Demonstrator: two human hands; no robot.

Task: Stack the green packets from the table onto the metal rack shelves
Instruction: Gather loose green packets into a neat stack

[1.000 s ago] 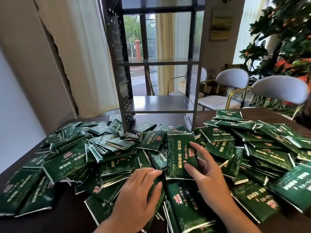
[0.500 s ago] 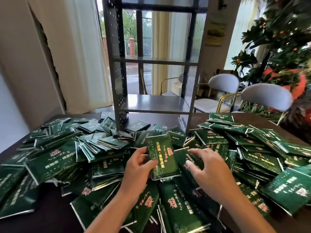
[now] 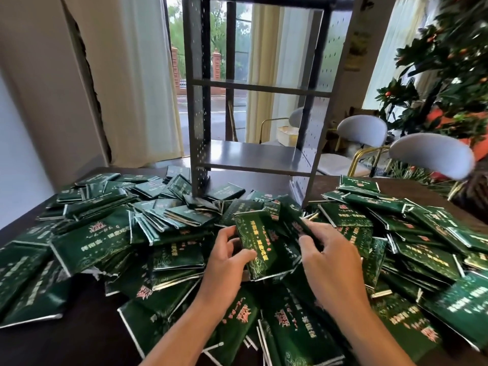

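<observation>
A dark wooden worktop (image 3: pixel 79 339) is sitting before a curtained window, with white-backed chairs (image 3: pixel 433 154) and a leafy orange-fruited tree (image 3: pixel 454 62) standing at the right. A grey perforated metal rack (image 3: pixel 253 159) is standing at the worktop's far side, its shelves lying bare. Glossy green foil packets with gold lettering (image 3: pixel 92 247) are sprawling in a heap around its feet. The left hand (image 3: pixel 227 262) is grasping one upright green packet (image 3: pixel 261 241) by its left edge, fingers curled around it. The right hand (image 3: pixel 327 260) is reaching into the pile just beside it, fingers bent onto another dark packet (image 3: pixel 295 223); whether they are gripping it I cannot tell.
</observation>
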